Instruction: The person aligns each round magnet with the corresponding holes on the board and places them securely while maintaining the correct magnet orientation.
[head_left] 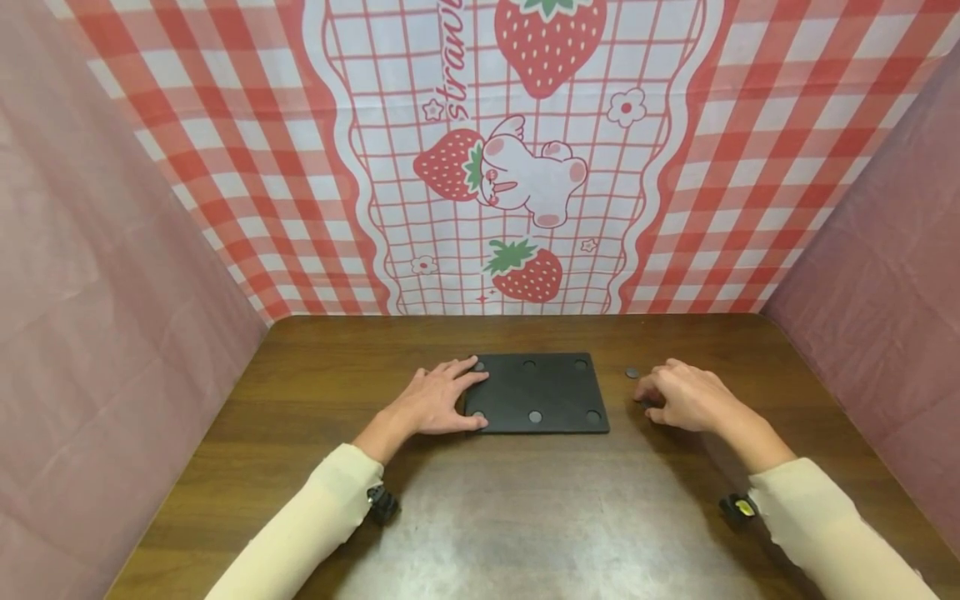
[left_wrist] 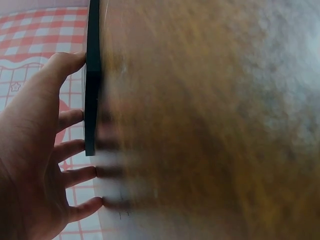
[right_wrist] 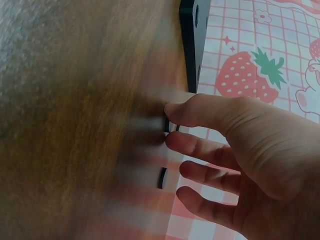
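A flat black rectangular plate (head_left: 536,387) with several round recesses along its long edges lies on the table. The lower middle circle looks lighter than the others; whether it holds something I cannot tell. My left hand (head_left: 433,398) rests spread on the plate's left end, thumb at the near corner and fingers at the far one. To the plate's right, my right hand (head_left: 686,396) pinches a small black disc (right_wrist: 168,124) between thumb and index finger, low at the tabletop. Another small black disc (right_wrist: 162,178) lies beneath the other fingers. A dark disc (head_left: 632,373) lies between plate and hand.
The brown wooden table (head_left: 525,517) reaches back to a strawberry-printed checked cloth (head_left: 525,167). Pink cloth walls (head_left: 112,292) stand at both sides. Each forearm wears a small black wrist camera (head_left: 382,504).
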